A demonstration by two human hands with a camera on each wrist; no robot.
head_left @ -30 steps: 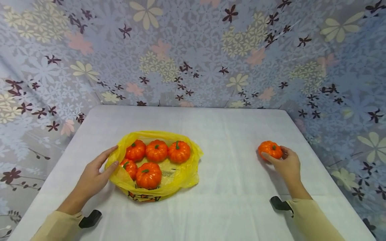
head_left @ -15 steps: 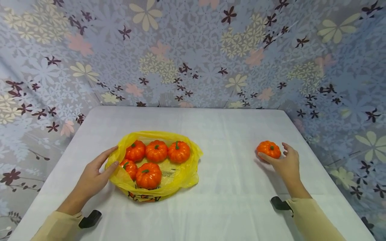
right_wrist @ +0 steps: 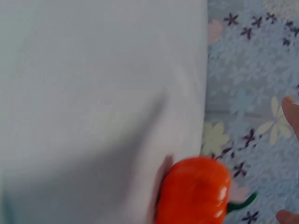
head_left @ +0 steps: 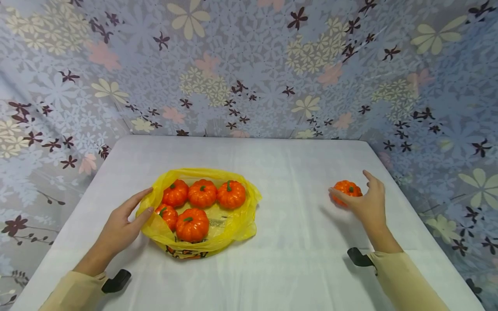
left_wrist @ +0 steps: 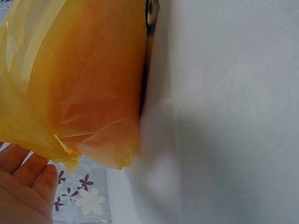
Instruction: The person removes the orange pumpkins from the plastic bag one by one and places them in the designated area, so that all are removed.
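A yellow plastic bag lies opened wide on the left half of the table, with several small orange pumpkins inside. My left hand touches the bag's left rim with fingers and thumb extended. In the left wrist view, its fingertips meet the thin yellow film. On the right, a single orange pumpkin with a green stem sits on the tablecloth. Over it, my right hand is spread, thumb overlapping the pumpkin in the head view. The right wrist view shows a gap between that pumpkin and the fingertips.
A white cloth covers the table. Floral fabric hangs behind it and at both sides. Black wrist mounts stick out by both sleeves.
My right hand has let go of the lone pumpkin; its fingers have spread and lifted away. The pumpkin stays nearly in place. The left hand and the bag have not moved.
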